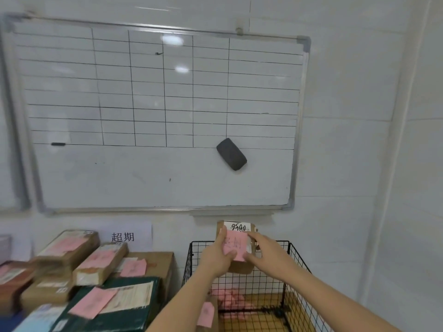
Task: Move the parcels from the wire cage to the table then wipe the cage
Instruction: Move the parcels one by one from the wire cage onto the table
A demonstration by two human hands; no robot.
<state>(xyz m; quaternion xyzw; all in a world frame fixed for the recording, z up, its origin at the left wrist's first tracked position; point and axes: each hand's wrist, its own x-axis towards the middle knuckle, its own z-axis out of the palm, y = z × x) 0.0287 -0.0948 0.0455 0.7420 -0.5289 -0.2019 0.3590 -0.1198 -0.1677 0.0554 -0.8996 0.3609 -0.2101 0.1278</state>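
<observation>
- I see left hand (219, 256) and right hand (266, 250) gripping brown cardboard parcel (241, 268) above black wire cage (295, 259).
- White paper wall sign (123, 236) reads "超期".
- Parcel upright, long axis vertical.

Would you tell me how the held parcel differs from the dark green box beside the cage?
The held parcel is brown cardboard; the dark green box is not. Left hand and right hand hold the held parcel upright above the wire cage; the dark green box lies flat among other parcels. The held parcel looks smaller than the green box. Both carry a pink note and a white label.
</observation>
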